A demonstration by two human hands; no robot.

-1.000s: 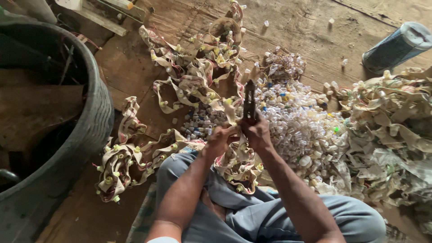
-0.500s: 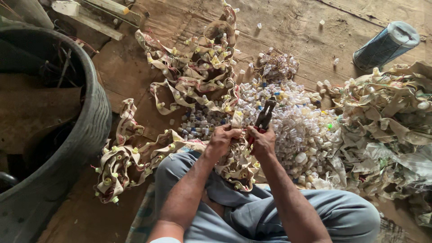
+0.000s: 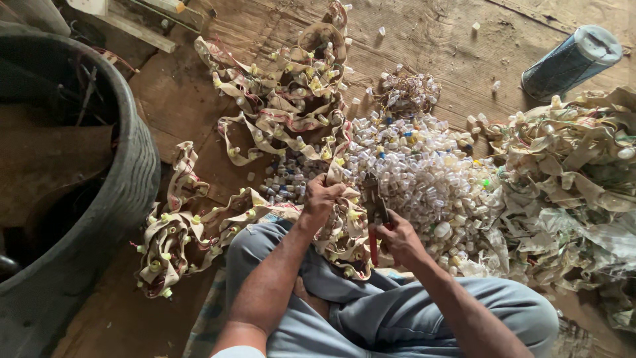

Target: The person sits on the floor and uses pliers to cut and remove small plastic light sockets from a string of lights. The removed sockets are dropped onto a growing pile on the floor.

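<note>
I sit cross-legged on a wooden floor. My left hand (image 3: 322,199) grips a beige fabric strip (image 3: 344,229) studded with small plastic caps, which drapes over my lap. My right hand (image 3: 397,238) holds red-handled pliers (image 3: 373,202), jaws pointing up right beside the strip at my left hand. Just beyond both hands lies a heap of small clear and white plastic caps (image 3: 424,179).
More cap-studded strips (image 3: 285,106) trail across the floor ahead and to the left (image 3: 169,238). A crumpled pile of strips (image 3: 570,179) lies right. A large dark tub (image 3: 99,199) stands left; a blue cylinder (image 3: 570,61) lies at far right.
My right hand has lowered the pliers and brought them closer to the strip in my left hand. The view has shifted slightly.
</note>
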